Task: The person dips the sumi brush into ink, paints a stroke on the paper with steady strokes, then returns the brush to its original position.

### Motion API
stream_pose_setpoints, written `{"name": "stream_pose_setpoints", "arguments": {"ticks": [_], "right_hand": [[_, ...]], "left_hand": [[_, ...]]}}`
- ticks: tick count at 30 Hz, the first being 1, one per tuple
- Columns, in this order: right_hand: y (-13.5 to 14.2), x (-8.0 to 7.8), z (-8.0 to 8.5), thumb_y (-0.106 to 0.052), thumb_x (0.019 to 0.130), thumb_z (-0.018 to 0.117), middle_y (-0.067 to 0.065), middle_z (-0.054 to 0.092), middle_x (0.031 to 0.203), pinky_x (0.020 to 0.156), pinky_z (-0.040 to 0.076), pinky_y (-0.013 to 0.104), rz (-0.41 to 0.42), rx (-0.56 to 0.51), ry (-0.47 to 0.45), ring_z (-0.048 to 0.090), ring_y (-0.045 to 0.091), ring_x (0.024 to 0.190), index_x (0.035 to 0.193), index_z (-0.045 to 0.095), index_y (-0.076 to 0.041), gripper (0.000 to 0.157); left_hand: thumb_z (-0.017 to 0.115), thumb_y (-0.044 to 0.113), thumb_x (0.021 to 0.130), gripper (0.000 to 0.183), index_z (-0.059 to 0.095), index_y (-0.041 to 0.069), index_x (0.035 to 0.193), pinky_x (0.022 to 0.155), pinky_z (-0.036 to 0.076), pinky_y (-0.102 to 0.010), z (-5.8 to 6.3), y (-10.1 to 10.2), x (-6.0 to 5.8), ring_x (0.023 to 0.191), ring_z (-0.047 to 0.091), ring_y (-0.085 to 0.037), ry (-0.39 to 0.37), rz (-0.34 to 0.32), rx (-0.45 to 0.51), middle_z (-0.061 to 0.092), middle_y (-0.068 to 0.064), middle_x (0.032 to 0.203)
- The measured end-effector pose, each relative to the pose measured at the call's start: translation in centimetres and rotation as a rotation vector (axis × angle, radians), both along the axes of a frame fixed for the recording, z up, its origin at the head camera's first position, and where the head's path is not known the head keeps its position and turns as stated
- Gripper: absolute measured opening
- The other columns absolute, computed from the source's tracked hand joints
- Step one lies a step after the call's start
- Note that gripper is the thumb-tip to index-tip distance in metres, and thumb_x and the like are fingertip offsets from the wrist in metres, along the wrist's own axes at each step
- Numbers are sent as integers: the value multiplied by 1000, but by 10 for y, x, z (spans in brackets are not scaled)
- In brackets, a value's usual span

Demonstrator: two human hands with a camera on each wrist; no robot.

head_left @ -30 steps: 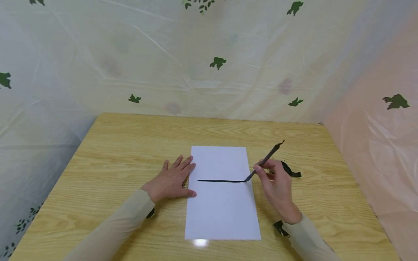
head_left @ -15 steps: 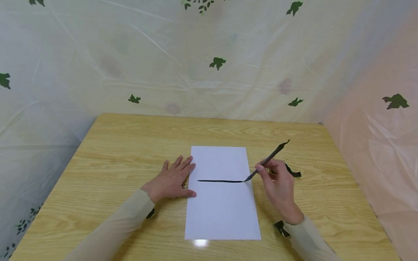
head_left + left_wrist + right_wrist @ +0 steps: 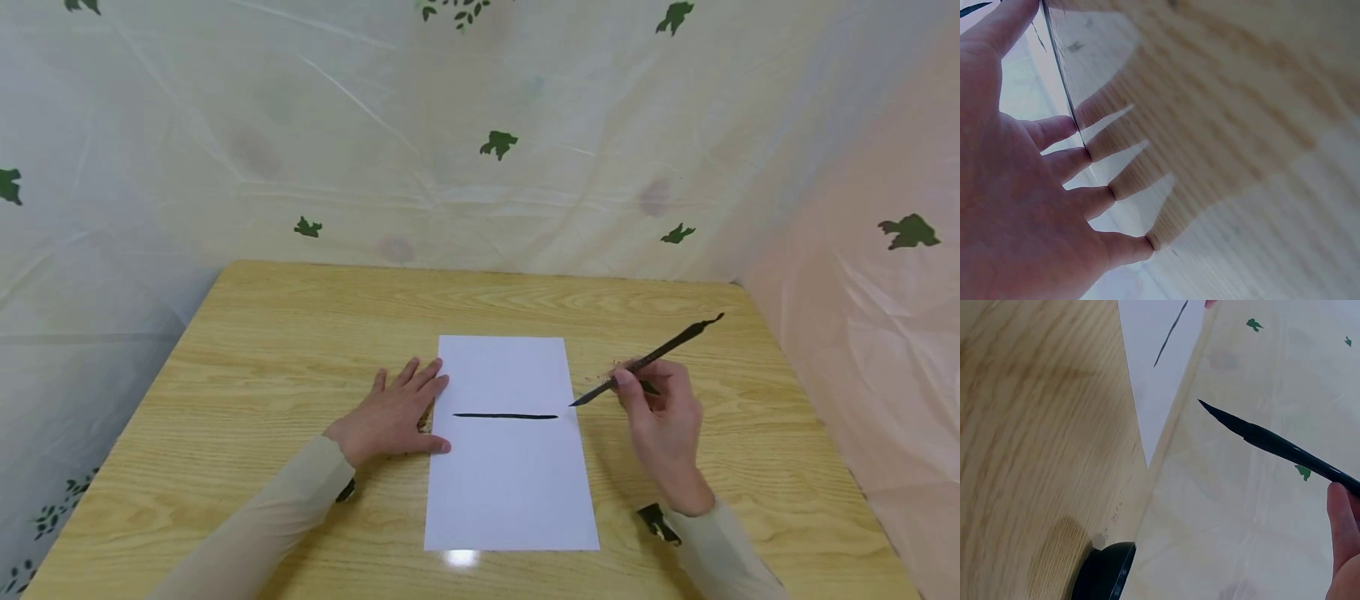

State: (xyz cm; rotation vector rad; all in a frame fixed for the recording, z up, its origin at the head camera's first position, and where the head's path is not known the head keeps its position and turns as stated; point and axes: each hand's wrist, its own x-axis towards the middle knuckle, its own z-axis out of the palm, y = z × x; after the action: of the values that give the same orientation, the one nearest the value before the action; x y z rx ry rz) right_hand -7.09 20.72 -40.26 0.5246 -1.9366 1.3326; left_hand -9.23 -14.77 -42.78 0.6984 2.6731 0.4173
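A white sheet of paper (image 3: 510,492) lies on the wooden table with one black horizontal stroke (image 3: 506,416) across its middle. My left hand (image 3: 390,417) rests spread at the paper's left edge, fingertips and thumb on it; the left wrist view shows those fingers (image 3: 1091,203) straight and apart. Right of the sheet, my right hand (image 3: 663,425) pinches a dark ink brush (image 3: 678,340) by its handle. The pointed bristles (image 3: 1222,419) hang off the stroke's right end, near the paper's right edge. A black bowl (image 3: 1104,572) is mostly hidden behind this hand in the head view.
Small dark specks (image 3: 1117,511) mark the table near the bowl. Pale sheeting with green bird prints (image 3: 498,144) hangs behind the table and at both sides. Bare wood (image 3: 300,333) stretches left of the paper.
The brush tip has left the paper at the stroke's right end. My right hand has moved right and the brush leans lower. My left hand stays in place.
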Motion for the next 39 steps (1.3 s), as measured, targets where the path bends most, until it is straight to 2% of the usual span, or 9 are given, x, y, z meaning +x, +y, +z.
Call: {"name": "stream_pose_setpoints", "arguments": {"ticks": [4, 6, 12, 18, 26, 32, 39], "right_hand": [[4, 0, 4, 24, 87, 66, 7, 72, 98, 71, 57, 16, -7, -57, -20, 72, 3, 85, 107, 54, 21, 24], [6, 0, 5, 23, 88, 65, 4, 71, 99, 73, 58, 18, 9, -95, -25, 73, 6, 86, 107, 53, 22, 23], [15, 0, 8, 16, 94, 64, 7, 70, 98, 72, 59, 20, 40, -170, -7, 74, 11, 86, 108, 48, 27, 24], [28, 0, 7, 24, 91, 60, 9, 70, 99, 73, 59, 21, 77, -244, 24, 74, 16, 87, 108, 44, 30, 24], [46, 0, 9, 24, 92, 59, 17, 70, 100, 76, 59, 23, 149, -360, 95, 74, 22, 88, 109, 45, 29, 23], [57, 0, 13, 25, 92, 58, 16, 70, 98, 76, 59, 24, 118, -393, 98, 74, 21, 88, 109, 46, 28, 21], [69, 1, 14, 25, 92, 58, 15, 71, 98, 78, 59, 24, 61, -365, 88, 74, 20, 88, 108, 46, 29, 21]], "left_hand": [[72, 61, 90, 100, 31, 7, 163, 116, 8, -76, 0, 0, 0, 158, 6, -40, -5, 0, -4, 13, -10, 173], [72, 61, 90, 100, 31, 7, 163, 116, 8, -76, 0, 0, 0, 158, 6, -40, -7, 1, -2, 14, -10, 173], [72, 61, 90, 100, 31, 7, 163, 115, 8, -76, 0, 0, 0, 158, 6, -40, -12, 3, 1, 14, -10, 173], [72, 62, 90, 101, 30, 8, 164, 116, 9, -75, 0, 1, -1, 158, 5, -39, -14, 3, -8, 12, -9, 173], [72, 62, 90, 101, 30, 8, 164, 116, 8, -75, 2, 2, -1, 158, 5, -39, -14, 2, -10, 12, -9, 173], [72, 62, 90, 101, 29, 8, 164, 116, 7, -75, 2, 1, -1, 158, 4, -39, -20, 4, -15, 11, -9, 174], [72, 63, 89, 102, 30, 8, 164, 116, 8, -75, 1, 1, -1, 158, 4, -39, -18, 7, -14, 12, -8, 174]]}}
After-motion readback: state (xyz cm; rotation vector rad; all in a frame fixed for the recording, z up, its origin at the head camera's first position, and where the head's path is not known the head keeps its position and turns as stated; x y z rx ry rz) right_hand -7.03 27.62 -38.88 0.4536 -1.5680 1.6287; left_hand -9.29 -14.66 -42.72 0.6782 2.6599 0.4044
